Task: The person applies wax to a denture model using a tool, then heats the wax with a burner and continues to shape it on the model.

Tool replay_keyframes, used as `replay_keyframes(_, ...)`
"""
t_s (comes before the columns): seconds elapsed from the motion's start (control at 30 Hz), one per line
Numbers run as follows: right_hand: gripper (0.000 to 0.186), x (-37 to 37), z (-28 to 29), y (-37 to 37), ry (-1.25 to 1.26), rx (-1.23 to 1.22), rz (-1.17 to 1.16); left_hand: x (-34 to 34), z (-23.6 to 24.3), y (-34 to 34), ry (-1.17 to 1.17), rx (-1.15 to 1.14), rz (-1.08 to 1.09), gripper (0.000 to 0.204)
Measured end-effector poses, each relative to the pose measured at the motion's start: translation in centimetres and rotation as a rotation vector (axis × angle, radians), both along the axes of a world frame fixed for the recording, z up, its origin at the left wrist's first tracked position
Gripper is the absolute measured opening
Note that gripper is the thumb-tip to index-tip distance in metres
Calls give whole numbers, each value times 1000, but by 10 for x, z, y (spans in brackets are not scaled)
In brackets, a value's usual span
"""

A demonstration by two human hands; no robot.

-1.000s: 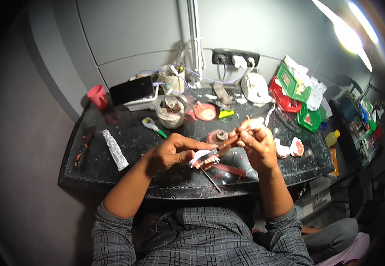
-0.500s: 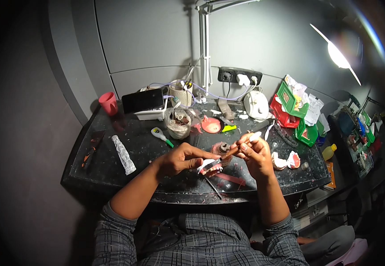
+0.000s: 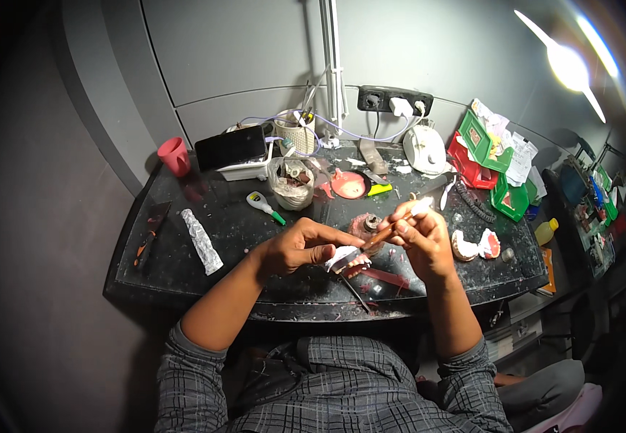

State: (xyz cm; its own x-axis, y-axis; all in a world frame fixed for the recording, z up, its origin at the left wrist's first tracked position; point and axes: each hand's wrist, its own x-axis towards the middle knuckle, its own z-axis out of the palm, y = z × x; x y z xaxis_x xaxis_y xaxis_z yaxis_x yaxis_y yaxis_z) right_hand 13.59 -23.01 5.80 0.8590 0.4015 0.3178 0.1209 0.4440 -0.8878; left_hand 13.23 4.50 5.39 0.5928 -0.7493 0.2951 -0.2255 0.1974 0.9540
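Note:
My left hand [image 3: 297, 249] holds a white dental model [image 3: 349, 260] with teeth and some pink material, its fingers around the left side. My right hand [image 3: 422, 242] grips a brown-handled metal tool [image 3: 384, 234], whose blade lies across the model, close to my left fingertips. Behind the model stands a pink-stained small pot [image 3: 365, 224] with a metal top. A pink strip [image 3: 392, 278] and a thin metal instrument [image 3: 358, 296] lie below it on the black desk [image 3: 161, 281]. To the right sit two plaster dental pieces [image 3: 475, 247], one with pink on it.
Around the desk are a pink cup [image 3: 174, 157], phone [image 3: 230, 148], foil roll [image 3: 201, 242], knife [image 3: 153, 234], green-tipped tool [image 3: 265, 206], bagged container [image 3: 289, 184], pink dish [image 3: 349, 184], white device [image 3: 425, 151] and colored boxes [image 3: 508, 195]. A person's leg [image 3: 544, 390] shows at lower right.
The whole view shifted down, then back up as the head moved. My hands keep the same grip on the model and tool, with only slight finger and blade movement.

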Motion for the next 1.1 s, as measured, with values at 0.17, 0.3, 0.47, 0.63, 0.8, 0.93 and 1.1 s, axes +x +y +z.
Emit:
replay_keyframes(0.17,18,6,-2,-2,18,-10,-32,-1,2,-1,11,-8,9,55)
replay_keyframes(0.3,20,10,-1,-9,19,5,-86,1,5,0,-5,28,-1,64)
replay_keyframes(0.47,17,12,-1,-15,13,-19,-106,4,0,3,-27,26,34,61)
replay_keyframes(0.63,14,17,0,-32,45,21,-374,5,0,8,-57,64,114,56)
replay_keyframes(0.8,11,25,-5,-43,-6,12,-495,9,5,11,-103,68,170,53)
replay_keyframes(0.93,10,29,-13,-47,-54,0,-503,11,2,9,-89,70,200,49)
replay_keyframes(1.1,8,28,-10,-41,-20,-4,-507,10,4,10,-111,-20,219,53)
